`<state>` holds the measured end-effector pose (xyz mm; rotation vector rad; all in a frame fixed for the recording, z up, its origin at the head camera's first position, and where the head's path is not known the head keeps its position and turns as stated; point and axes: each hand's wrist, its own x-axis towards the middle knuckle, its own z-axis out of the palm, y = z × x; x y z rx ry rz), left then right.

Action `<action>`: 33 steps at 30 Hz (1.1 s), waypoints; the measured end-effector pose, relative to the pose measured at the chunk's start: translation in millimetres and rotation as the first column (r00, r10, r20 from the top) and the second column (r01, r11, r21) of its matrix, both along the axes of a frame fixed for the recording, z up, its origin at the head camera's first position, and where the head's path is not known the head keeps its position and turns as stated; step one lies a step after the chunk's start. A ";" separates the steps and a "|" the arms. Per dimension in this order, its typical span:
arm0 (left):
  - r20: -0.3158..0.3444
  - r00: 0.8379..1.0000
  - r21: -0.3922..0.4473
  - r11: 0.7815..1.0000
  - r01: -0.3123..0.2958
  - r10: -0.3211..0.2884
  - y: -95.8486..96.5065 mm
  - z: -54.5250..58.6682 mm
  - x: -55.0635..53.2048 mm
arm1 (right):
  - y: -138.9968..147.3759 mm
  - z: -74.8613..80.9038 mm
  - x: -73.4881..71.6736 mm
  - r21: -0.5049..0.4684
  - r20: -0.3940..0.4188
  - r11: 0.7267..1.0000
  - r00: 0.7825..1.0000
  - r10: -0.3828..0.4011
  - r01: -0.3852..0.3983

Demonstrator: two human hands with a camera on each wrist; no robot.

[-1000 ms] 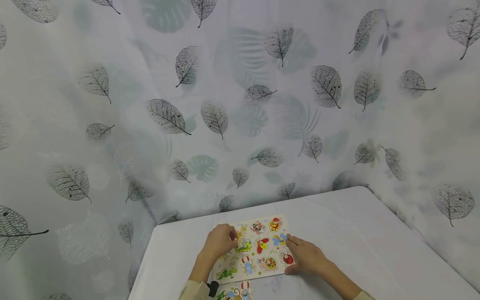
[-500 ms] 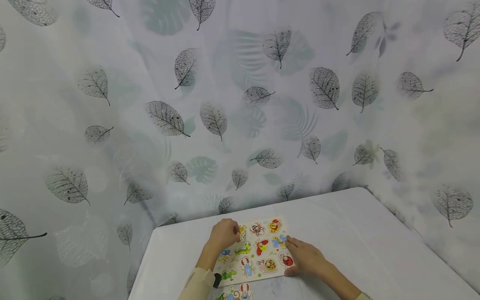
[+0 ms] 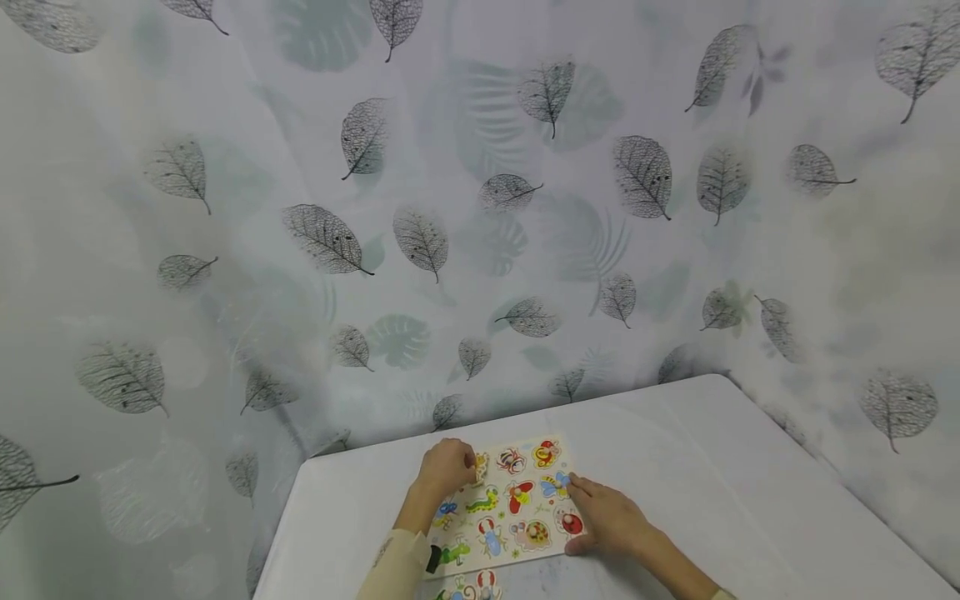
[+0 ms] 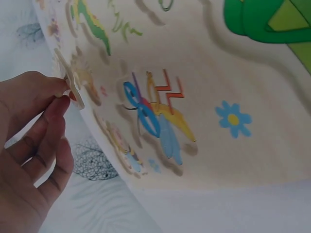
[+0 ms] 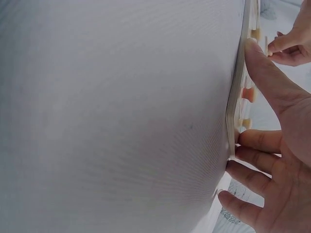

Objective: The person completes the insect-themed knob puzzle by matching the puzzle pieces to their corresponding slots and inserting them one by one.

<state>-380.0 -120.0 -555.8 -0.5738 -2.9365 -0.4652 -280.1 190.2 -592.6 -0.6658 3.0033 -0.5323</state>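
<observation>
My left hand [image 3: 447, 468] pinches a thin wooden puzzle piece [image 4: 72, 85] between thumb and fingertips, over the far left part of the puzzle board [image 3: 480, 562]. In the head view the piece looks yellowish; the left wrist view shows it nearly edge-on. My right hand [image 3: 611, 517] lies at the board's right side, with thumb [image 5: 257, 56] and fingertips along its edge. Knobbed insect pieces sit on the board, among them a ladybird [image 3: 570, 522], a blue stag beetle [image 3: 491, 540] and a green caterpillar [image 3: 483, 500]. A printed blue-and-yellow insect [image 4: 158, 121] shows in a recess.
Several loose insect pieces [image 3: 486, 587] lie just in front of the board, partly cut off by the frame. The board rests on a white-covered table [image 3: 697, 467]. A leaf-patterned curtain [image 3: 465, 275] hangs behind and at both sides.
My left hand has moved a little up and to the right along the board, uncovering the blue insect at the left side. My right hand keeps its place at the board's edge.
</observation>
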 end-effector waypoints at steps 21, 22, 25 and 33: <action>-0.008 1.000 0.020 1.000 -0.005 0.005 -2.1 -23.6 -8.7 | 0.2 1.1 1.3 0.000 0.006 1.000 1.000 -0.001 0.001; -0.013 1.000 0.019 1.000 -0.006 0.006 -2.2 -24.1 -8.6 | 0.1 1.2 1.1 -0.001 0.007 1.000 1.000 0.000 0.000; -0.019 1.000 0.015 1.000 -0.012 0.013 -2.6 -26.4 -7.7 | 0.3 1.6 1.6 -0.007 0.014 1.000 1.000 -0.003 0.003; -0.016 0.999 0.041 0.998 -0.045 0.046 -2.3 -31.9 -5.5 | 0.2 1.1 1.6 -0.011 0.010 1.000 1.000 -0.005 0.005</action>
